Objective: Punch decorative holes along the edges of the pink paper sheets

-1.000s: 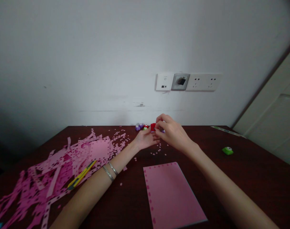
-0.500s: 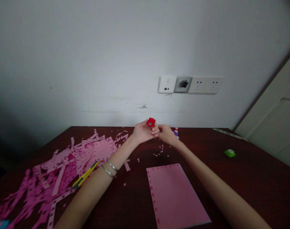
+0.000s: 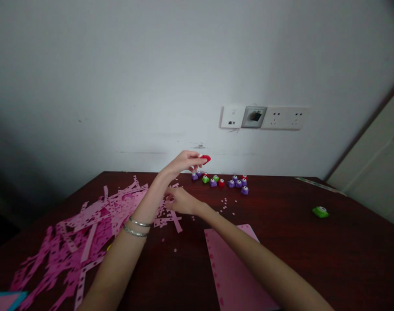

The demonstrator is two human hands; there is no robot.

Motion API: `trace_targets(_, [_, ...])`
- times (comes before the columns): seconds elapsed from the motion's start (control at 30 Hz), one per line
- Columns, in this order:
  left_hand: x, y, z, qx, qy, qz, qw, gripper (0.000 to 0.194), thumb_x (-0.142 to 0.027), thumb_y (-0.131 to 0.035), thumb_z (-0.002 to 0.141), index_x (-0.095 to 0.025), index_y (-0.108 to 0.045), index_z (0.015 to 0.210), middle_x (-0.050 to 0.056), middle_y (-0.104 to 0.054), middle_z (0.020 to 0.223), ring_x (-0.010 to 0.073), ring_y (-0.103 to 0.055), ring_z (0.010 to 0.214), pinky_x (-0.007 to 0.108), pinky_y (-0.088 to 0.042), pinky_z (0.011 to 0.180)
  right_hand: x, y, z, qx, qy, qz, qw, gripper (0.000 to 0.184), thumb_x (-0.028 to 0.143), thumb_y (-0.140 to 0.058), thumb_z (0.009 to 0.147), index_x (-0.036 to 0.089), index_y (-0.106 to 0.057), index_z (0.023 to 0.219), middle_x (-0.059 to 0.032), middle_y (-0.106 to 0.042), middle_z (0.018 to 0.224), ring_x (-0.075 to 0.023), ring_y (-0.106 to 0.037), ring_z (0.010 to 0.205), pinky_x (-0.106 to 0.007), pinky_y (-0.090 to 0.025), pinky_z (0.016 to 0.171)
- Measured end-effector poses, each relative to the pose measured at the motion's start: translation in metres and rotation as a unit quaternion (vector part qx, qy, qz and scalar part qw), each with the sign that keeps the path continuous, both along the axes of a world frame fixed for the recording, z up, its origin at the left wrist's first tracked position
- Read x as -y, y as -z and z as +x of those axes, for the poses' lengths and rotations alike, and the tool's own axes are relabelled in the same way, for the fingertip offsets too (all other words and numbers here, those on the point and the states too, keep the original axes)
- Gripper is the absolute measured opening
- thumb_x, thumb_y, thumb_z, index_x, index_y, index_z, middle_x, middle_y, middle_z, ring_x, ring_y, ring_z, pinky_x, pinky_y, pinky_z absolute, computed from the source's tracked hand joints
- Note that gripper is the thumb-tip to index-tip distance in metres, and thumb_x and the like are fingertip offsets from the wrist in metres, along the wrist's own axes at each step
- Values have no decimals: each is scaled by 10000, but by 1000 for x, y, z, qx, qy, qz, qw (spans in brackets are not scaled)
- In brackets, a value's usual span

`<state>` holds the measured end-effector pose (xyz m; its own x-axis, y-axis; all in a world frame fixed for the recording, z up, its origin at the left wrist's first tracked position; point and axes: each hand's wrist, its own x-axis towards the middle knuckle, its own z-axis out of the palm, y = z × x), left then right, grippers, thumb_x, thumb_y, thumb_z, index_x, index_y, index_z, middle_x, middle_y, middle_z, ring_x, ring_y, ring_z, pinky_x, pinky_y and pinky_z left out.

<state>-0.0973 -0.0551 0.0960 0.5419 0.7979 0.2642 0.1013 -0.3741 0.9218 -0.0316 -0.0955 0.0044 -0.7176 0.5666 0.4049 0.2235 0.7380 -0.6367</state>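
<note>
Red punch: near the middle of the frame, raised above the table's back edge, against the wall; white knob toward the left.
Left hand: holds the red punch between thumb and fingers, palm side down.
Right hand: below the left hand, just left of centre; fingers curled and partly behind the left forearm, so whether they grip anything I cannot tell.
Bracelets: two silver bands on the left forearm.
Punch cluster: purple, green and red pieces with white knobs, standing along the table's back edge, centre to right of centre.
Paper bits: tiny and pale, scattered below the cluster.
Pink scraps: a heap of punched strips across the lower left, reaching close to the right hand.
Pink sheet: lower centre, punched along its left edge, partly under the right forearm.
Green punch: alone at the right.
Blue-edged paper: bottom left corner.
Table: dark reddish brown.
Wall sockets: upper right of centre.
</note>
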Motion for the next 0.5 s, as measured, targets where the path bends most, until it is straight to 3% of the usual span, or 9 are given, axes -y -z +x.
trace_targets(0.13, [-26,30,-1,-167,-101,115,974,208,-328,-637,647,-133,-640,721,3,-563,601,94,-463,542,230,-301,499,2,-5,69,25,67,14,997,295,97,-509,715,148,-658,965,-74,-680,941,-164,-610,790,-297,-472,732])
trace_targets(0.3, [-49,82,12,-331,-181,92,922,157,-279,-678,549,-155,-590,510,-43,-447,420,101,-425,464,229,-263,463,6,-31,209,105,239,-63,963,262,270,-518,759,160,-665,945,-79,-684,922,-214,-625,838,-375,-473,800])
trace_targets(0.37, [-52,98,18,-337,-195,84,917,170,-254,-689,522,-165,-557,459,-52,-408,389,106,-431,459,226,-274,467,11,-39,271,173,323,-121,923,321,326,-602,696,178,-659,975,-109,-661,1014,-258,-607,922,-394,-461,838])
trace_targets(0.4, [-52,104,21,-333,-198,83,918,174,-247,-690,518,-169,-549,452,-53,-403,384,110,-440,463,225,-283,471,14,-41,300,200,387,-148,888,383,320,-659,634,175,-652,988,-140,-640,1059,-288,-594,951,-400,-475,814])
trace_targets(0.5, [-54,117,29,-325,-212,84,918,195,-241,-683,534,-176,-526,438,-41,-414,396,127,-467,492,228,-309,487,26,-35,378,242,567,-240,750,611,348,-731,520,213,-584,1097,-201,-566,1154,-369,-585,913,-431,-521,559])
